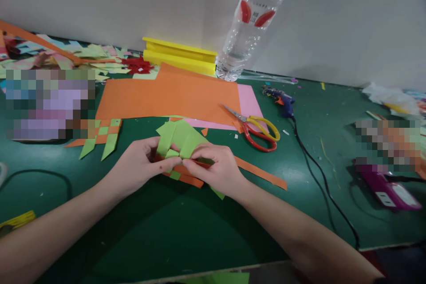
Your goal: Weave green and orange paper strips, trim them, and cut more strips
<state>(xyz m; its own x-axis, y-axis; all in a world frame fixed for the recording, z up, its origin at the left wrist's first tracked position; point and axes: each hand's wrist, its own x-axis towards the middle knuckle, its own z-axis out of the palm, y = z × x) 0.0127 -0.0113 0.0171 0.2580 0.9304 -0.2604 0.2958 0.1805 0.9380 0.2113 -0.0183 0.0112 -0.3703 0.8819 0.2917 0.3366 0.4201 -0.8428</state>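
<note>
Between my two hands is a piece woven from green and orange paper strips (186, 137), held just above the green table. My left hand (146, 159) pinches its left side, thumb pressed on the front near a small green square. From the right, my right hand (216, 166) grips the same weave, its thumb and fingertips close to the left thumb. One long orange strip (262, 173) sticks out past my right hand. Behind the hands lies a large orange paper sheet (166, 97), partly over a pink sheet (249, 102). Another woven piece (108, 133) rests at the left.
Scissors (259, 131) with red and yellow handles lie right of the sheets. A blue glue gun (281, 100) trails a black cord. A plastic bottle (246, 26) leans on the wall beside a yellow channel-shaped piece (179, 55). Paper scraps (109, 53) heap at back left; a purple device (389, 186) sits right.
</note>
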